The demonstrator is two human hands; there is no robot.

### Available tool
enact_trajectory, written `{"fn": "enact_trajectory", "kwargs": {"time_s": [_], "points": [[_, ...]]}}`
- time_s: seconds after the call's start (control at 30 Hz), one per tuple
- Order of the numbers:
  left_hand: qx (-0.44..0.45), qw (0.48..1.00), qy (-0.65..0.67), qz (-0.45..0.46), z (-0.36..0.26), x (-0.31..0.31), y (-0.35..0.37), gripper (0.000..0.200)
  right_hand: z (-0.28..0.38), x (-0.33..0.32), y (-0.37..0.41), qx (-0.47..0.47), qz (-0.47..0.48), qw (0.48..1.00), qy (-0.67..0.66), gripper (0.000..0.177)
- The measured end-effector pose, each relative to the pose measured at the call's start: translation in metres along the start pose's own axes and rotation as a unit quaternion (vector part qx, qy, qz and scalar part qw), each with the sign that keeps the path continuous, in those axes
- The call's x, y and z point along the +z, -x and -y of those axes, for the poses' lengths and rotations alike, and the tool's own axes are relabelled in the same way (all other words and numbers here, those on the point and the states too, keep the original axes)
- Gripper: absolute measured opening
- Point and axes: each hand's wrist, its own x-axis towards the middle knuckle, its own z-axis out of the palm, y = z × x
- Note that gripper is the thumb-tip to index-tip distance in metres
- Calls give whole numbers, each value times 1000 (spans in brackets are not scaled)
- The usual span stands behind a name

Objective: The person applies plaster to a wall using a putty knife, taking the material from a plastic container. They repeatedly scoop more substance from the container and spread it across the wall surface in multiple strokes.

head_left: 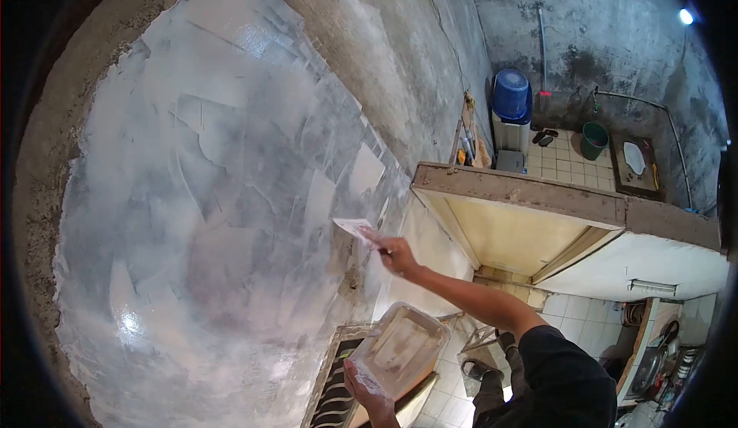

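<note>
My right hand (398, 257) is closed round the handle of a putty knife (353, 227), its broad blade smeared with pale putty. The blade is at the wall (261, 144), near the right edge of a large area coated in whitish putty; whether it touches cannot be told. Lower down, my left hand (367, 391), with putty on it, grips the edge of a shallow plastic tub (407, 347). Putty residue streaks the tub's inside, and it is tilted toward me. My left fingers are partly hidden by the tub.
Below right of the knife is a partition top (523, 190) over a yellowish panel. Beyond it are a blue bucket (512, 94), a green bucket (593, 141) and a squat toilet (634, 158). A dark grille (330, 382) is beside the tub. My feet (480, 369) are far below, above a tiled floor.
</note>
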Motion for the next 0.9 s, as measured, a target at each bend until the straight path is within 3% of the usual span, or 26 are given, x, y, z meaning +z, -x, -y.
{"fn": "enact_trajectory", "kwargs": {"time_s": [0.07,0.13,0.2,0.23,0.27,0.3,0.37,0.4,0.43,0.47,0.5,0.57,0.6,0.63,0.67,0.7,0.73,0.77,0.9], "points": [[-96,979,177,28,0,-2,-4,45,-16,-20,-17,94,-88,992,17,44],[-121,973,197,6,-12,4,-2,45,-16,-47,-65,195,-208,955,84,42],[-147,965,216,-18,-9,4,6,45,-97,-59,-100,24,-331,942,56,41],[-26,988,155,-8,-1,2,12,45,-78,-57,-101,26,-331,942,53,41],[96,991,92,2,5,-1,13,45,-59,-56,-103,84,-270,956,72,46],[98,991,92,-1,2,-3,12,45,-43,-52,-104,141,-207,964,90,52],[-44,986,162,-13,-8,-4,8,47,-43,-21,-79,104,-206,968,96,57],[-46,985,166,-13,-14,-1,6,47,-47,-9,-62,49,-193,979,33,59],[-82,980,180,0,-21,1,4,51,-30,-8,-48,78,-140,981,105,58],[-119,974,193,14,-24,3,3,56,-3,-14,-39,106,-90,988,70,56],[-120,974,192,16,-22,5,5,56,4,-21,-39,64,-74,994,44,55],[14,999,38,-21,-10,6,9,56,2,-30,-44,22,-56,998,15,54],[14,999,38,-23,-4,2,10,56,-10,-34,-51,21,-109,993,38,52],[148,982,-117,-17,3,-5,12,52,-19,-37,-62,22,-163,985,59,51],[275,923,-267,-10,5,-10,12,50,-22,-44,-79,28,-211,975,63,48],[276,923,-269,-13,-3,-10,12,50,-13,-55,-103,-2,-252,959,132,44],[67,997,-25,-18,-16,-6,11,50,-1,-63,-124,11,-287,943,168,44],[-149,963,224,-20,-24,-5,12,51,6,-68,-141,24,-321,925,204,44],[-129,969,211,-30,-8,-22,12,52,-31,-79,-170,56,-300,945,116,49]]}}
